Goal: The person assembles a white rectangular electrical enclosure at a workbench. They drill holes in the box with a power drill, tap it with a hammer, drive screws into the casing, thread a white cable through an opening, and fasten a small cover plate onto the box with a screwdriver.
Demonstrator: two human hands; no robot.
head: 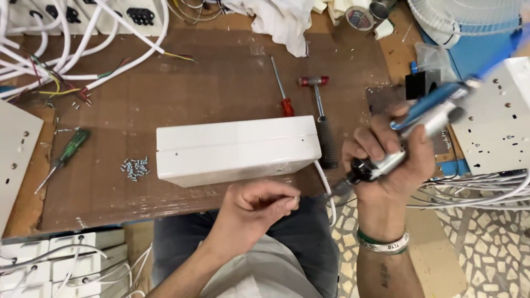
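My right hand (389, 160) is wrapped tight around a powered screwdriver (411, 132), the kind with a blue and silver body and a black nose, fingers fully closed on it. It's tilted, nose pointing down-left toward the near right corner of the white box (237, 149), but not touching it. My left hand (256, 207) is just in front of the box's near edge, fingers curled in and thumb pinched against the fingertips. Looks like something tiny is in the pinch but honestly I can't tell what, it's too small.

The box lies flat in the middle of the brown workbench (182, 83). A little pile of screws (135, 168) is just left of it, with a green-handled screwdriver (63, 157) further left. Behind the box are a red-handled screwdriver (281, 88) and a small hammer (320, 118).
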